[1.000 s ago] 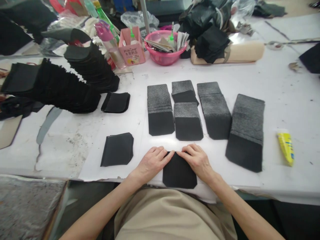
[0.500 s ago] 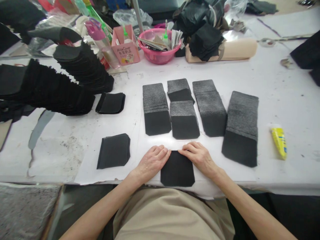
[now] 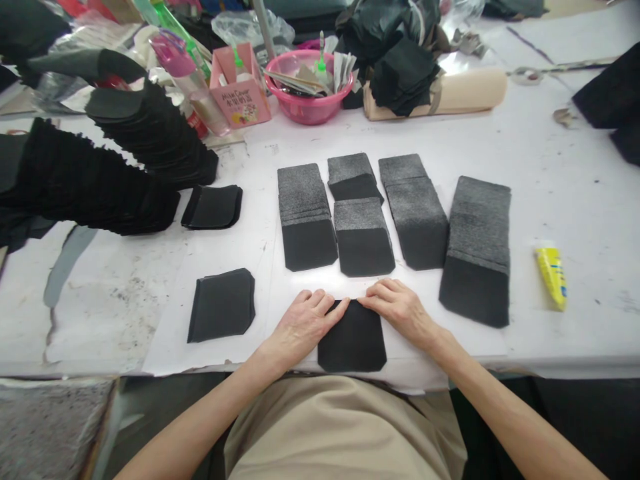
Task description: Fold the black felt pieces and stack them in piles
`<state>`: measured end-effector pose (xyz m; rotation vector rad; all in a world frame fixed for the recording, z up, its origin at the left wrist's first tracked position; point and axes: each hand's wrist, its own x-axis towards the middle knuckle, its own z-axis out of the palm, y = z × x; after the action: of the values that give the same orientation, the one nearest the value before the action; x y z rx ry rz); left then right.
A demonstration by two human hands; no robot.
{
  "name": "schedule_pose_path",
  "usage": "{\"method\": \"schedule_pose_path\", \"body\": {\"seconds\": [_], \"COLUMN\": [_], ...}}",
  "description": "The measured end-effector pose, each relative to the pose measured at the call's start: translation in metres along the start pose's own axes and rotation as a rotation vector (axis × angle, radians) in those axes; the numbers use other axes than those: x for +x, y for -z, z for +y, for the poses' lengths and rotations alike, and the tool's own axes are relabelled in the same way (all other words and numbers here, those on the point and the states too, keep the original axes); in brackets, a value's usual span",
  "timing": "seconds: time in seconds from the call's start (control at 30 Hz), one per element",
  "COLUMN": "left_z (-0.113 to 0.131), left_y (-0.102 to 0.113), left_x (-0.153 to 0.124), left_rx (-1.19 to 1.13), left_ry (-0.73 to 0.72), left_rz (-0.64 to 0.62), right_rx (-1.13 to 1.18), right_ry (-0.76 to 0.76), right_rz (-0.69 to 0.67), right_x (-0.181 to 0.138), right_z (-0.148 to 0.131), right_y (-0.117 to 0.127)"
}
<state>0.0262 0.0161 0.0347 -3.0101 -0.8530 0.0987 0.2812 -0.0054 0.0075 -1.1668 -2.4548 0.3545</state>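
Note:
A black cut fabric piece (image 3: 353, 343) lies flat at the near table edge. My left hand (image 3: 305, 323) rests on its upper left corner, fingers stretched out and pressing down. My right hand (image 3: 400, 308) rests on its upper right corner, fingers also flat. Neither hand grips anything. Just beyond the hands stand several shingled rows of grey and black pieces (image 3: 363, 233). A separate small pile of black pieces (image 3: 221, 305) lies to the left of my left hand.
Big fanned stacks of black pieces (image 3: 100, 173) fill the far left. A pink bowl (image 3: 307, 87), a pink box (image 3: 240, 87) and a beige roll (image 3: 450, 93) stand at the back. A yellow glue tube (image 3: 551, 275) lies at the right on the white table (image 3: 575, 167).
Both hands stay on the top corners of the black piece, barely shifting. The view has drifted slightly, so everything sits a little further left and higher.

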Motion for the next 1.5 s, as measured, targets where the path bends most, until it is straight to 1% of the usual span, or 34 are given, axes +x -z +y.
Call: {"method": "schedule_pose_path", "body": {"seconds": [0.17, 0.4, 0.6, 0.97, 1.17, 1.33, 1.5], "left_z": [0.002, 0.007, 0.01, 0.014, 0.014, 0.012, 0.013], "left_y": [0.003, -0.001, 0.003, 0.006, 0.007, 0.012, 0.01], "left_x": [0.002, 0.005, 0.01, 0.014, 0.014, 0.017, 0.022], "left_rx": [0.012, 0.019, 0.027, 0.044, 0.042, -0.01, -0.035], "left_ry": [0.016, 0.042, 0.055, 0.064, 0.066, 0.059, 0.025], "left_rz": [-0.026, -0.041, -0.041, -0.056, -0.071, -0.091, -0.046], "right_rx": [0.004, -0.011, -0.003, 0.093, 0.059, 0.052, 0.057], "right_ry": [0.002, -0.006, -0.024, -0.104, -0.091, -0.079, -0.106], "right_rz": [-0.004, 0.014, 0.017, 0.062, 0.018, -0.018, -0.027], "right_x": [-0.004, -0.011, -0.014, -0.018, -0.018, -0.021, -0.025], "right_z": [0.004, 0.006, 0.008, 0.01, 0.01, 0.009, 0.006], "right_y": [0.005, 0.007, 0.008, 0.006, 0.008, 0.014, 0.016]}}
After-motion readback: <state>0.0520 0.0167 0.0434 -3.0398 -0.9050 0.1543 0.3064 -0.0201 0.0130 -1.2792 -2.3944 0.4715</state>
